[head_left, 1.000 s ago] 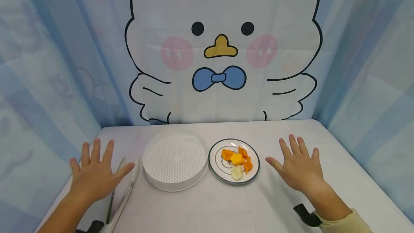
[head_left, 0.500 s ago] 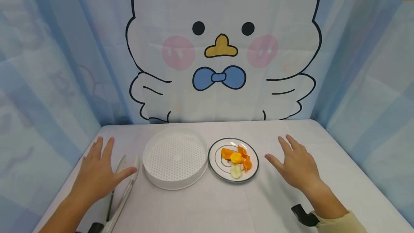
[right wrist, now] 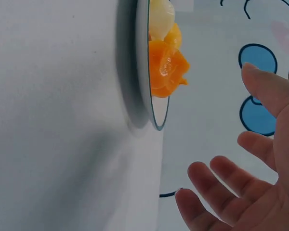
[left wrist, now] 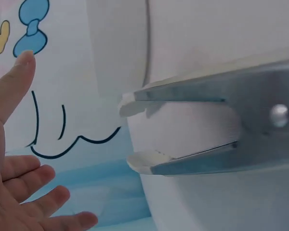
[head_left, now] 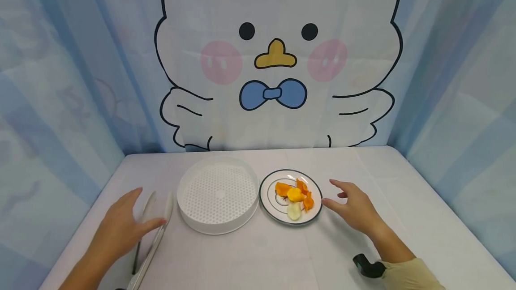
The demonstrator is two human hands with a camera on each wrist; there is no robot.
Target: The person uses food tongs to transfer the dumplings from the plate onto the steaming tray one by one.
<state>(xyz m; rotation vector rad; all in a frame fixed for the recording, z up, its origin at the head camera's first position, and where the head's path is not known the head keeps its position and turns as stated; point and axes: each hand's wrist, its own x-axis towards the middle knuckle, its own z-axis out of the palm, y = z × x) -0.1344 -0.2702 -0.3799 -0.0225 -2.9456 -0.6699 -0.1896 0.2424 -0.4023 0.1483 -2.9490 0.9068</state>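
My left hand hovers over a pair of metal tongs with white tips, thumb spread from the fingers. In the left wrist view the tongs lie apart from the hand, with nothing between their tips. On the other side my right hand, fingers loosely bent, is at the right rim of a white plate with a dark edge; whether it touches is unclear. Several orange and yellow pieces and one pale piece lie on the plate, perhaps fruit or dumplings.
Left of the plate stands a round white tray with a perforated base, close beside it. A white cloth covers the table. Blue and white printed curtains enclose the back and sides.
My right hand has moved left and lower, up to the plate, its spread fingers now bent. The left hand's fingers have drawn together and lowered beside the tongs. Tray, plate and tongs stay put.
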